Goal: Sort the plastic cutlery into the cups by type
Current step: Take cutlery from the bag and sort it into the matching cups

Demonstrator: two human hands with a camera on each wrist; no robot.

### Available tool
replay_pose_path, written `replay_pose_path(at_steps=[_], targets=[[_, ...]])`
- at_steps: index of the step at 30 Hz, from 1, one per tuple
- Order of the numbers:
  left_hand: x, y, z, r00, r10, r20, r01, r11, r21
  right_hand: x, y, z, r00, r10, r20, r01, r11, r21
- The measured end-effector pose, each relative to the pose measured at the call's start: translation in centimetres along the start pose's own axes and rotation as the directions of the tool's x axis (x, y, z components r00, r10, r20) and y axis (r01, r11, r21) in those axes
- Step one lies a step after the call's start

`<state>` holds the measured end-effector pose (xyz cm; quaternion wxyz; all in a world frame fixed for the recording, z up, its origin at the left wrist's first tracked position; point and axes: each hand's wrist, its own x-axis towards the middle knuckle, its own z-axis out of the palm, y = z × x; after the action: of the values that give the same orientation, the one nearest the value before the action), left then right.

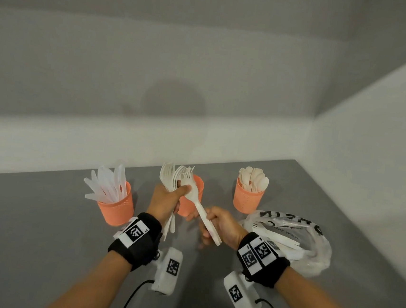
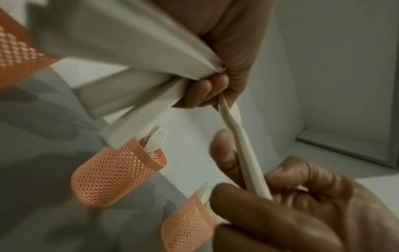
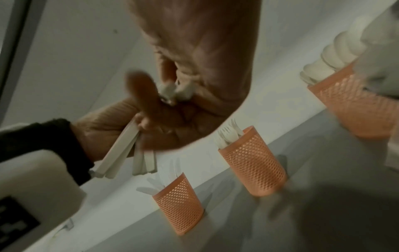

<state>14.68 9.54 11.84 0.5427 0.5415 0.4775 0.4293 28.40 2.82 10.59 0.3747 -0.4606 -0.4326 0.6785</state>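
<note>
A: Centre of the head view: what do my hands hold?

B: Your left hand is curled round a bundle of forks, tines up, in front of the middle cup. Your right hand pinches the handle of a single fork, whose head lies under the left thumb.

A: Which step is this?

B: I judge it to be gathering forks. The left cup holds knives, the right cup spoons, and the middle cup holds forks. More cutlery lies in the plastic bag at lower right on the table.

A: Next?

B: Probably release the single fork into the bundle, then lower the bundle handles-first into the middle cup.
</note>
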Motion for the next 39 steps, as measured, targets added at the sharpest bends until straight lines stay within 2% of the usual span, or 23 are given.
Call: replay_pose_path(at_steps=[3,5,7,10,12,14,17,20,23,27,32,39], targets=[[-0.1,0.2,1.2,0.997,0.059,-0.050,-0.057,0.998,0.028,0.1,-1.1,-0.1,0.974,-0.113,-0.199,0.088,0.988,-0.129],[-0.5,0.6,2.5,0.994,0.097,-0.056,-0.096,0.995,0.008,0.3,-2.2,-0.3,0.948,-0.177,-0.263,0.133,0.975,-0.178],[-0.9,0.9,3.9,0.994,0.112,-0.007,-0.112,0.993,-0.036,0.5,-3.0,-0.5,0.935,-0.218,-0.281,0.161,0.964,-0.212],[-0.8,1.0,5.1,0.988,0.134,0.078,-0.129,0.989,-0.074,0.6,-4.2,-1.5,0.887,-0.302,-0.349,0.187,0.926,-0.327],[0.1,0.7,5.0,0.995,0.060,0.083,-0.051,0.993,-0.103,0.6,-5.0,-3.0,0.844,-0.328,-0.425,0.233,0.937,-0.260],[1.3,0.3,4.3,0.997,-0.029,0.066,0.042,0.976,-0.212,0.3,-6.3,-5.4,0.775,-0.331,-0.539,0.299,0.942,-0.151],[3.2,0.3,3.0,0.999,-0.007,-0.044,-0.005,0.963,-0.269,-0.4,-8.5,-9.8,0.665,-0.389,-0.638,0.401,0.906,-0.135],[5.4,1.0,2.2,0.978,0.051,-0.200,-0.098,0.968,-0.229,-0.4,-10.0,-13.3,0.613,-0.436,-0.659,0.439,0.881,-0.175],[7.4,2.2,2.7,0.941,0.125,-0.314,-0.198,0.958,-0.210,0.0,-10.4,-15.4,0.614,-0.446,-0.651,0.408,0.886,-0.222],[9.5,2.4,4.5,0.894,0.216,-0.393,-0.286,0.950,-0.127,1.1,-9.3,-17.5,0.660,-0.432,-0.615,0.338,0.901,-0.270],[10.9,-0.8,6.6,0.885,0.224,-0.408,-0.251,0.968,-0.013,2.9,-7.1,-19.0,0.733,-0.390,-0.558,0.270,0.919,-0.287],[10.9,-4.5,7.1,0.890,0.238,-0.390,-0.204,0.971,0.127,4.6,-5.1,-19.9,0.738,-0.373,-0.563,0.166,0.908,-0.384]])
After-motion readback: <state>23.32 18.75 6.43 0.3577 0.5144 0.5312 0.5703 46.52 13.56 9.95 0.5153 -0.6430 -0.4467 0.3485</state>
